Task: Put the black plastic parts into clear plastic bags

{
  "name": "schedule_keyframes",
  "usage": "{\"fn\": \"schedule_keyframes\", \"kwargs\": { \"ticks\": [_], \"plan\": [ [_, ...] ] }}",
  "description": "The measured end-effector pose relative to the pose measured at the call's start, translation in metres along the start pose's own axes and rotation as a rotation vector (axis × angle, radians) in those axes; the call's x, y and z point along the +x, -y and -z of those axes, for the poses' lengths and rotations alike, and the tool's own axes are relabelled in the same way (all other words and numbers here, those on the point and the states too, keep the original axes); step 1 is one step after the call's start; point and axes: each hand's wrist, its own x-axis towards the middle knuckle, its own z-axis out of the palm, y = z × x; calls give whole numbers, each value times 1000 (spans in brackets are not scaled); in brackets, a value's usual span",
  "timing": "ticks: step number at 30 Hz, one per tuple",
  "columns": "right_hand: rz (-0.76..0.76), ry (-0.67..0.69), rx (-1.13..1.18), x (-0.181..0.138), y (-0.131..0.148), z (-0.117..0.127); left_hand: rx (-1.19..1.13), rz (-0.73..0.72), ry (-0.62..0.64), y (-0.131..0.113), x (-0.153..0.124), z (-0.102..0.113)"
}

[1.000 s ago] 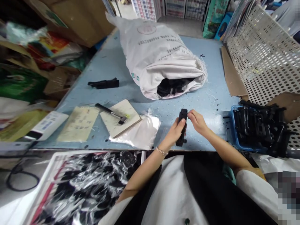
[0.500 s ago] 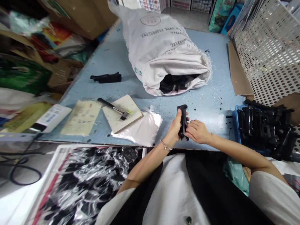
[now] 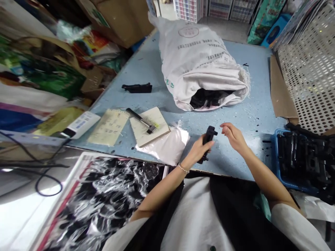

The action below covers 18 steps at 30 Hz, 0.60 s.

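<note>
My left hand [image 3: 198, 150] is wrapped round a long black plastic part [image 3: 209, 133], near the front edge of the blue table. The part stands tilted, its far end sticking out beyond my fingers; my palm hides some of its middle. Just to the right, my right hand [image 3: 236, 138] hovers apart from the part. Its fingers are partly bent, with nothing visible in them. Beyond both hands lies a white woven sack [image 3: 193, 55], its mouth facing me with black parts [image 3: 206, 99] inside. Another black part [image 3: 137, 88] rests alone at the table's left.
A hammer [image 3: 141, 120] lies on a pale block [image 3: 162, 127], with clear plastic bags [image 3: 175, 148] beneath. Left of it is a handwritten paper [image 3: 108, 127]. A blue basket [image 3: 277, 164] of black parts stands right. Below the table, a crate [image 3: 60, 195] holds bagged black pieces.
My right hand has come off the black part and moved away to the right and forward. My left hand still holds the part, now turned. The view has shifted left.
</note>
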Motion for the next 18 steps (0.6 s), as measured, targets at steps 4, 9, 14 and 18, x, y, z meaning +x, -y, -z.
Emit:
{"fn": "schedule_keyframes", "kwargs": {
  "ticks": [4, 9, 14, 18],
  "plan": [
    [28, -78, -319, 63, -8, -5, 453, -164, -104, 25, -1, -25],
    [-238, -185, -571, 157, -2, -22, 576, -174, 33, 34, -5, -40],
    [-281, -147, -530, 156, -3, -6, 166, -160, -27, 14, 11, -7],
    [-34, -194, -438, 70, -7, -9, -286, -83, -52, -10, 54, 2]
  ]
}}
